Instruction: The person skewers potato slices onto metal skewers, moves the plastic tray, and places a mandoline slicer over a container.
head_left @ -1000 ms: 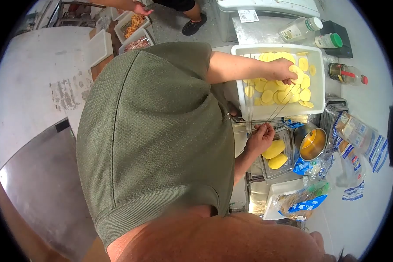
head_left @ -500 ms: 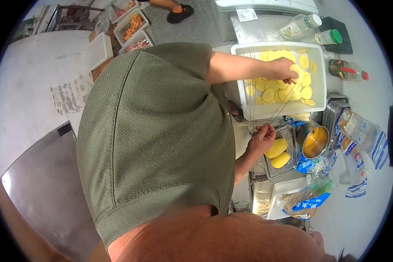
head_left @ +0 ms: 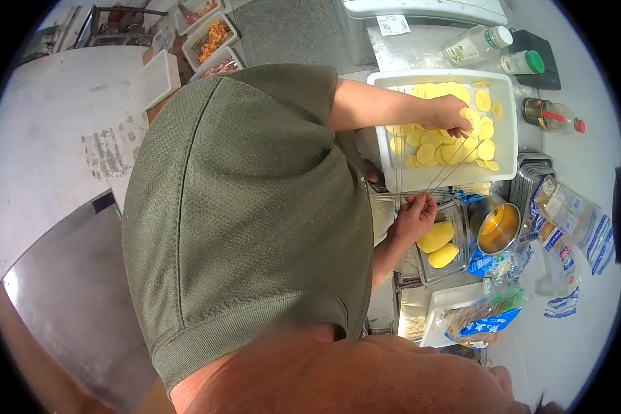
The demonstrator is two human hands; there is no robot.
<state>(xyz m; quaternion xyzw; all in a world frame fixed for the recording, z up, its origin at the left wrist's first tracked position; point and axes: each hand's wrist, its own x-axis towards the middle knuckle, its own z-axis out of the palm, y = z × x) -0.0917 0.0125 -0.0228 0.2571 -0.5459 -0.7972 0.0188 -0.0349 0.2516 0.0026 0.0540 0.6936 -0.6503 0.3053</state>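
The left hand (head_left: pixel 450 116) reaches over a white tub (head_left: pixel 510 141), its fingers pinching a round yellow slice (head_left: pixel 470 121) upright above the pile of slices (head_left: pixel 428 136) inside. The right hand (head_left: pixel 415 212) is just beside the tub, to the person's right, palm partly turned up, with its fingertips closed on the ends of a few long thin skewers (head_left: pixel 436 178). These slant across the tub's rim toward the held slice; whether their tips touch it is too small to tell. More thin skewers (head_left: pixel 399 152) lie across the near side of the tub. Right of the tub, a clear tray (head_left: pixel 451 213) holds two peeled yellow potatoes (head_left: pixel 436 237), near the right hand. Just beyond that tray is a metal pot (head_left: pixel 481 207) with something orange-yellow in it, and a stack of metal trays (head_left: pixel 529 181) sits farther off. Plastic bags (head_left: pixel 574 207) lie at the far right. On the far left of the surface are a white-capped bottle (head_left: pixel 477 46) and a green-capped jar (head_left: pixel 521 63); a red-capped bottle (head_left: pixel 552 115) lies beyond the tub.
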